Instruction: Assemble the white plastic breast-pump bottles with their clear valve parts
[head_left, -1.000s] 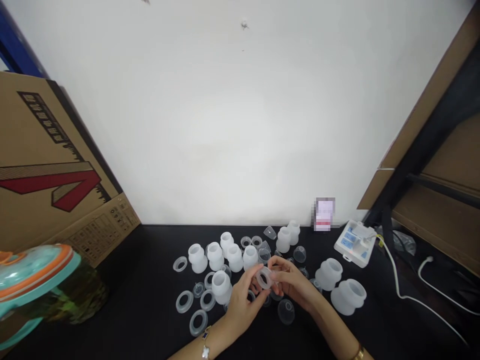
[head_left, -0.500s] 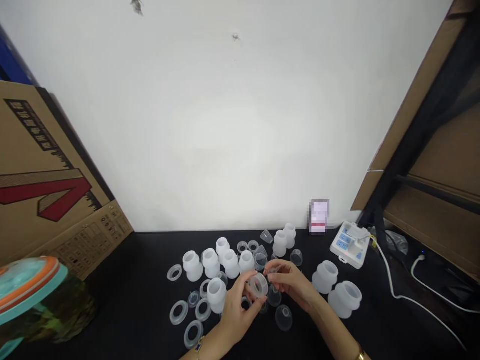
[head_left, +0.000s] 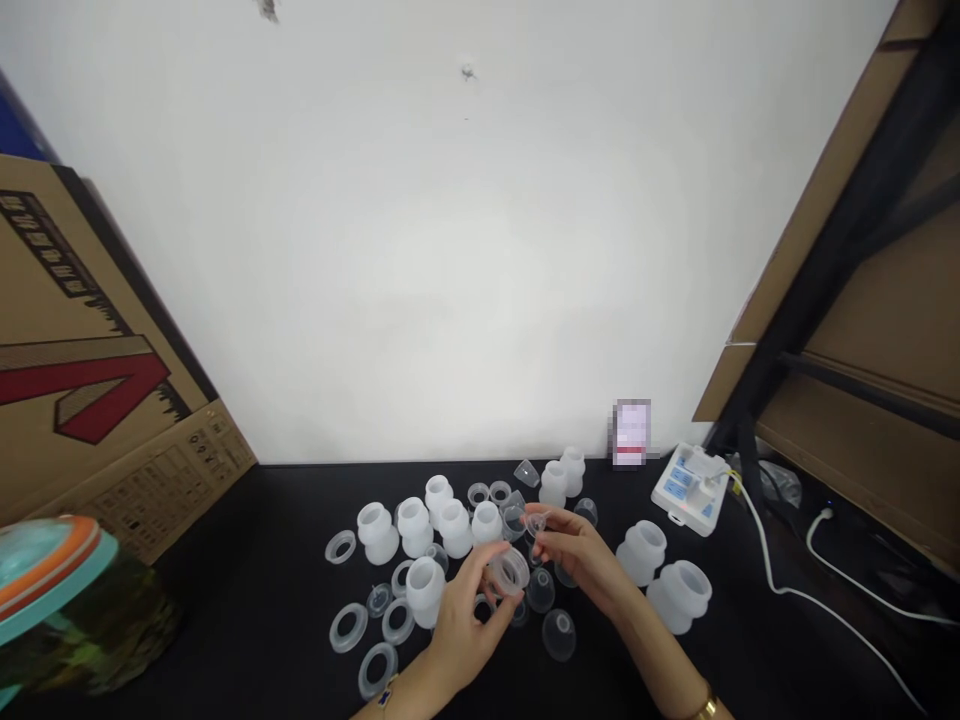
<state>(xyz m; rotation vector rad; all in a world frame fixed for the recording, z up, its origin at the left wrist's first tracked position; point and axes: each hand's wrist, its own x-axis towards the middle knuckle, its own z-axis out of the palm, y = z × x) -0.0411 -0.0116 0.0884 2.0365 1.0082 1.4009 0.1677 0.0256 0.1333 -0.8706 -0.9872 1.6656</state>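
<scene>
My left hand (head_left: 469, 612) grips a translucent screw ring (head_left: 523, 573) between thumb and fingers, its opening tilted toward me. Just right of it, my right hand (head_left: 581, 558) pinches a small clear bottle nipple (head_left: 535, 522) at its fingertips. Ring and nipple are apart. Below my hands, several clear dome caps (head_left: 559, 637) lie on the black table. A small white bottle (head_left: 425, 597) stands beside my left hand, with more small bottles (head_left: 376, 535) behind it. Flat translucent rings (head_left: 334, 632) lie to the left.
Two larger white bottles (head_left: 679, 597) stand right of my right forearm. Behind them is a white power strip (head_left: 688, 490) with cables (head_left: 780, 572). At left are a cardboard box (head_left: 150, 480) and a jar with a turquoise and orange lid (head_left: 71, 555). A white wall (head_left: 450, 300) rises behind.
The nipple in my right hand has come up and shows more clearly, a little above the ring. My left hand keeps hold of the ring. The whole view has shifted slightly.
</scene>
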